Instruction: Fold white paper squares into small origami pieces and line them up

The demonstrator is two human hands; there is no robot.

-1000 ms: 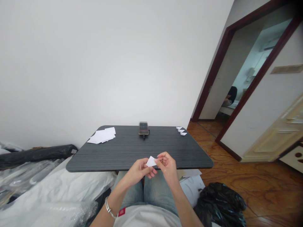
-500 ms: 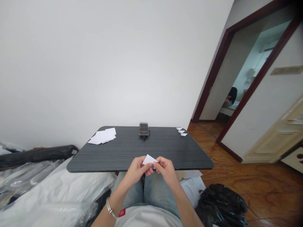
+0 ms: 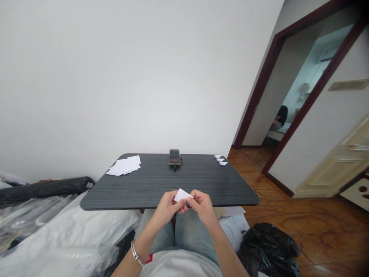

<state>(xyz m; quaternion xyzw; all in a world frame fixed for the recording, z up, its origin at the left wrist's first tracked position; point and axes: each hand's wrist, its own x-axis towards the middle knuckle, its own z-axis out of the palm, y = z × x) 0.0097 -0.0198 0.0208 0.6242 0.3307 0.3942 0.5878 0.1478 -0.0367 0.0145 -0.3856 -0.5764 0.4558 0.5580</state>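
Note:
A small folded piece of white paper (image 3: 182, 194) is pinched between both hands over the table's front edge, one pointed corner facing up and away from me. My left hand (image 3: 170, 204) grips its left side, thumb on top and fingers underneath. On the right side, my right hand (image 3: 201, 202) pinches the lower corner between thumb and fingers. Several loose white paper sheets (image 3: 123, 166) lie overlapping at the table's left. Three small folded white papers (image 3: 220, 160) sit in a column near the far right corner.
The dark table (image 3: 150, 182) stands against a white wall. At its back, a phone-like device (image 3: 174, 157) leans on a stand with a cable. Black plastic bags (image 3: 269, 248) lie on the floor to the right; plastic-wrapped items (image 3: 72, 231) are at the left. A person sits beyond the doorway.
Both hands keep their pinch on the folded paper, with barely any finger movement. The whole view has shifted very slightly.

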